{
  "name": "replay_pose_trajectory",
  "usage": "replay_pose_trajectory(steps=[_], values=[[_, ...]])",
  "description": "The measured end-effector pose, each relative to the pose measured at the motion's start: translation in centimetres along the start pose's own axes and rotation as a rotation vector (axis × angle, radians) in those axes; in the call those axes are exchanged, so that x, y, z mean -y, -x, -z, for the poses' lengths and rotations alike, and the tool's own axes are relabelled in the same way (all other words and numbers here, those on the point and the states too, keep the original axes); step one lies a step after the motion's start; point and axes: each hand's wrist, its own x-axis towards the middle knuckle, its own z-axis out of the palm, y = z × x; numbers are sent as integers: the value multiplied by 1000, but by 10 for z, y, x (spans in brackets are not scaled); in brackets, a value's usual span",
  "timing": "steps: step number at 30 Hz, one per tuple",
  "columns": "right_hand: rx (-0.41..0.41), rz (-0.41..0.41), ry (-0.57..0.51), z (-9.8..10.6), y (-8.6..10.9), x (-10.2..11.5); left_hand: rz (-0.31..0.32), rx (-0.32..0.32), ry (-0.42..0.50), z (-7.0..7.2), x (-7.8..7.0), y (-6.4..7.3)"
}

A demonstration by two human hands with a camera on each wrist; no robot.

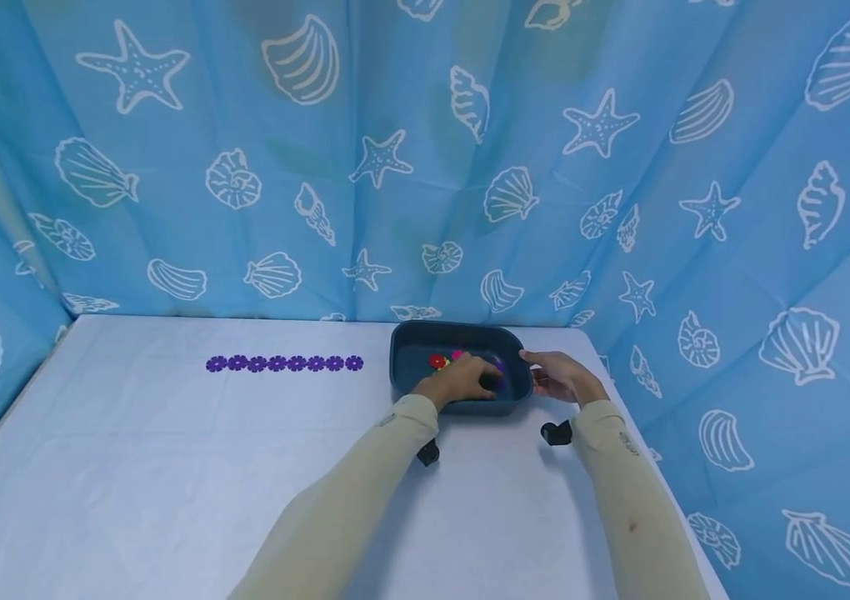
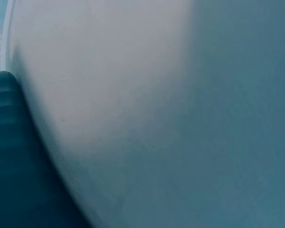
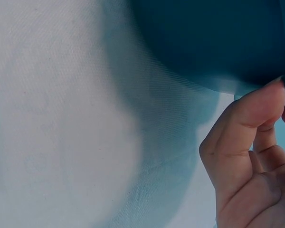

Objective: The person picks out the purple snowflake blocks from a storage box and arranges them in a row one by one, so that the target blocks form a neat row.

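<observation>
A dark blue-grey plastic bin (image 1: 402, 354) stands near the table's back edge, and its dark wall (image 2: 19, 156) fills the lower left of the left wrist view. My left hand (image 1: 461, 379) reaches down inside it, thumb and fingers spread apart. Close to those fingertips is a blurred purple piece (image 1: 499, 372). Red (image 1: 437, 361) and pink (image 1: 457, 355) flower-shaped discs lie beside the hand in the bin. At the bin's right end, my right hand (image 1: 558, 375) pinches the rim between thumb (image 3: 263, 102) and fingers, the thumb pressing the near side of the wall.
A straight row of several purple flower-shaped discs (image 1: 286, 363) lies on the white tabletop (image 1: 170, 467), left of the bin. Blue curtains (image 1: 410, 208) with white shell prints hang directly behind the table and along both sides.
</observation>
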Motion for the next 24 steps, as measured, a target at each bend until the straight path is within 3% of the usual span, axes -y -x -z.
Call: replay_pose_trajectory(steps=[8,15,24], values=[[-7,-13,-10,0,-1,2,-54,-50,104,-1,3,-2],[14,5,-4,-1,-1,2,-61,15,19,1,1,-1],[10,-1,1,0,-1,0,-95,26,6,0,0,-2]])
